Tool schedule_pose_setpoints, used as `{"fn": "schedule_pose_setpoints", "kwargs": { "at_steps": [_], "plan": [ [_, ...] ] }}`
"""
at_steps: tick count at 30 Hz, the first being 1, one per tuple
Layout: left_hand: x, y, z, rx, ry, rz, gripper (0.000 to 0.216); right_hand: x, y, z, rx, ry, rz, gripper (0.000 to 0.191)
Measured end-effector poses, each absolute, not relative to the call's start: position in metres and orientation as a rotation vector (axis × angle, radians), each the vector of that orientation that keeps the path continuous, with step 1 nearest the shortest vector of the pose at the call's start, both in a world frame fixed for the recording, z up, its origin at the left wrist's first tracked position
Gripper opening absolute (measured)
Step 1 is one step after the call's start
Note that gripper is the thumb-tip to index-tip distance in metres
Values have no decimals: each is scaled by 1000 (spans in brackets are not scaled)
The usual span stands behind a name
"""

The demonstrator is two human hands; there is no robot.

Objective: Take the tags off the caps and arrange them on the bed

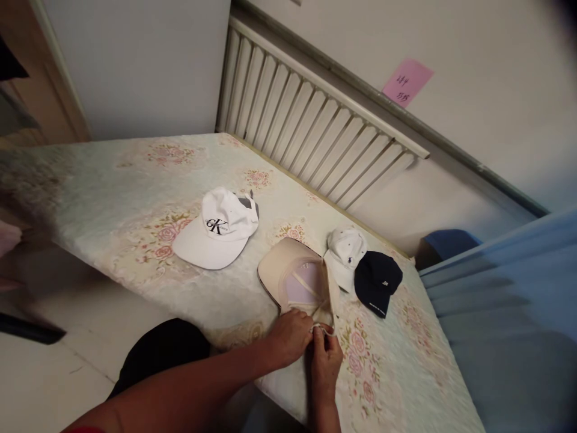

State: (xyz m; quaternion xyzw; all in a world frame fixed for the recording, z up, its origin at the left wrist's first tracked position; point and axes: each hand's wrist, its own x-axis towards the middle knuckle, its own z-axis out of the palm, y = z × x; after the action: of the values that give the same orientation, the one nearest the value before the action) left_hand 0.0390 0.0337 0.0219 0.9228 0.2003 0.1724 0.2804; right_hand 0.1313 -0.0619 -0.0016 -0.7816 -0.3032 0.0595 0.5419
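"Left forearm [193,382] crosses the near edge of the floral surface [406,385]. Room?"
"Ribbed radiator [303,114] along the far edge, rippled blue curtain [509,331] at the right."
"Grip?"
"Left hand [291,338] and right hand [327,355] pinch the back of an upturned cap [303,284] between those edges, its lining pale and seamed"

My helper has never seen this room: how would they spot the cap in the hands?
Find the flowered cloth beside the radiator. Near its front edge, the left hand and right hand hold a cap. Unlike the CK cap, small white cap and dark cap, it shows its lavender inside.
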Motion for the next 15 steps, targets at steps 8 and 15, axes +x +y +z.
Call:
{"fn": "schedule_pose_setpoints", "kwargs": {
  "at_steps": [8, 15],
  "plan": [
    [40, 33, 22, 2503, 541, 455, 21, 132, -62, -2, -1860, -723, 152, 41],
    [39, 34, 21, 2502, 524, 456, 21, 133, -63, -5, -1873, -710, 154, 42]
  ]
}}
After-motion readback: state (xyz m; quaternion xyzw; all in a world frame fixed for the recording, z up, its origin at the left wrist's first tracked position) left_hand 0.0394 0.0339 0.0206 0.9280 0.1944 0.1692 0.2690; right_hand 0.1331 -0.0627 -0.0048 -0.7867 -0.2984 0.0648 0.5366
